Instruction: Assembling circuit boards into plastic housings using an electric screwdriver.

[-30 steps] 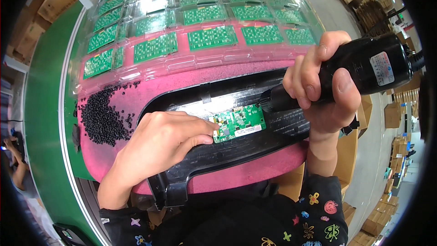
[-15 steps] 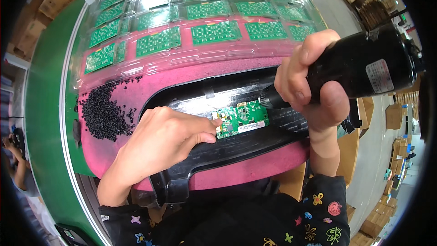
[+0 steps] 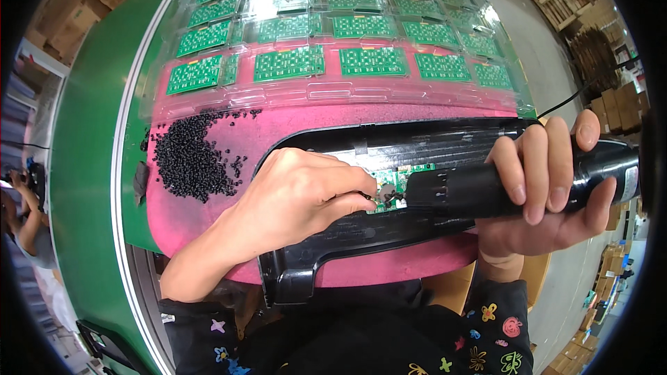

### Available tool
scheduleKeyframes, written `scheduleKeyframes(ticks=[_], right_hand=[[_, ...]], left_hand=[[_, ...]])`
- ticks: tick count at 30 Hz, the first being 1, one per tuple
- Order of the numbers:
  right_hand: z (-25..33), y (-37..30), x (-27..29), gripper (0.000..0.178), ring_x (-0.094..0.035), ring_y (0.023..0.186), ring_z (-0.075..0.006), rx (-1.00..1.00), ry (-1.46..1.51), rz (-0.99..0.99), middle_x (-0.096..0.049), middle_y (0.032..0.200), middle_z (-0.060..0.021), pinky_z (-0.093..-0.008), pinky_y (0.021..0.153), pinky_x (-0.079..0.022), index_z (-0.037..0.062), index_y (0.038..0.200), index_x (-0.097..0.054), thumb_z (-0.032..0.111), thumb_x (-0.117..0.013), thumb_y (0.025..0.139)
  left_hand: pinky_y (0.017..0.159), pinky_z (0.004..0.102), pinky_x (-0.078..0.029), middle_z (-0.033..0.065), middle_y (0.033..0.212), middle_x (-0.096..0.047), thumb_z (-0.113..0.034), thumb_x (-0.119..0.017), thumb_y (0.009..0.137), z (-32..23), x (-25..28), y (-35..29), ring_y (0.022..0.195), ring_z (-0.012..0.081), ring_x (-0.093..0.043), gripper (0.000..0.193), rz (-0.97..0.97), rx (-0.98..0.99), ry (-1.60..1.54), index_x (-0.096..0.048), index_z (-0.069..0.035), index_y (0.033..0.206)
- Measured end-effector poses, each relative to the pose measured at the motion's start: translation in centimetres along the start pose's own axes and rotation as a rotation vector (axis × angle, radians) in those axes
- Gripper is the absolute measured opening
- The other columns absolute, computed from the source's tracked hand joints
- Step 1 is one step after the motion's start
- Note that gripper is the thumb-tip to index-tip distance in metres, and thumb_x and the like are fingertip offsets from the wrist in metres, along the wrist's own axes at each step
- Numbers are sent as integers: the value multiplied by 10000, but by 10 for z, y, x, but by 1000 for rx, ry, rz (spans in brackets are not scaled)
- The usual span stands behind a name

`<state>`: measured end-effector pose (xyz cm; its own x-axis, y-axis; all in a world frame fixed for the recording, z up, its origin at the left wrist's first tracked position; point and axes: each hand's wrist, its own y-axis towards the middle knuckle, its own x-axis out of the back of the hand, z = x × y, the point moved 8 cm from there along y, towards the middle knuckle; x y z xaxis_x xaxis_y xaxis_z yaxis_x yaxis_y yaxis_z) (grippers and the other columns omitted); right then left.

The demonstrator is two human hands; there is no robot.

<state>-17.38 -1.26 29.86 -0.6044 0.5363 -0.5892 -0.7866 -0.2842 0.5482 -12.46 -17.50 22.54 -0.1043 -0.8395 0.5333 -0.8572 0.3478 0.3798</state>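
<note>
My right hand point(image 3: 545, 180) is wrapped round a thick black electric screwdriver point(image 3: 455, 191), held nearly level. The screwdriver's nose covers much of a green circuit board point(image 3: 382, 179) lying inside a long black plastic housing point(image 3: 438, 137). My left hand point(image 3: 299, 191) reaches over the housing's left part, thumb and forefinger pinched together at the board's left end. A small dark bit shows by those fingertips, too small to name. Several tiny black pieces, perhaps screws, appear on the board between the fingertips and the screwdriver's nose.
A heap of small black pieces point(image 3: 191, 156) lies on the pink mat point(image 3: 177, 226), left of the housing. Behind it, clear plastic trays point(image 3: 299, 90) hold several green circuit boards. A cable point(image 3: 563, 104) runs at the right. Cardboard boxes point(image 3: 611, 264) stand beyond the table.
The screwdriver has swung lower and its nose has moved left across the board, toward my left fingertips. My right hand's grip has shifted. The whole view has moved slightly.
</note>
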Motion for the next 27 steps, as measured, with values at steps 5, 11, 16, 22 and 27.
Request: scheduleKeyframes(ticks=[5,11,16,22,27], right_hand=[[-9,-9,-4,317,-482,516,-77,0,-65,23,-488,682,19,-246,575,-434,95,1073,-428,331,-591,940],[-12,-10,-8,338,-503,524,-74,5,-130,79,-504,674,30,-236,569,-441,112,1079,-410,346,-603,932],[-12,-11,-7,334,-506,528,-74,-6,-131,90,-509,672,30,-237,573,-444,118,1067,-407,348,-606,931],[-12,-12,-6,324,-511,531,-74,18,-141,50,-515,673,33,-238,577,-449,118,1052,-409,344,-608,935],[-12,-12,-6,324,-514,527,-70,32,-107,103,-520,675,30,-220,551,-443,116,1054,-407,329,-619,932]], left_hand=[[585,344,-526,114,715,-665,-22,-787,712,1,1,-2,641,283,-656,169,-1,-5,-9,-679,-8,841],[605,359,-524,105,755,-667,-39,-774,722,3,-2,-3,684,294,-655,179,-4,21,57,-655,-6,851],[601,369,-517,109,761,-661,-75,-769,737,6,-5,-3,693,295,-652,184,39,68,102,-643,-1,849],[579,386,-499,115,735,-643,-102,-756,758,3,-5,-2,666,314,-634,174,42,10,84,-646,-3,849],[577,384,-500,113,736,-648,-104,-756,766,7,-5,-2,662,312,-637,171,62,78,57,-647,-5,855]])
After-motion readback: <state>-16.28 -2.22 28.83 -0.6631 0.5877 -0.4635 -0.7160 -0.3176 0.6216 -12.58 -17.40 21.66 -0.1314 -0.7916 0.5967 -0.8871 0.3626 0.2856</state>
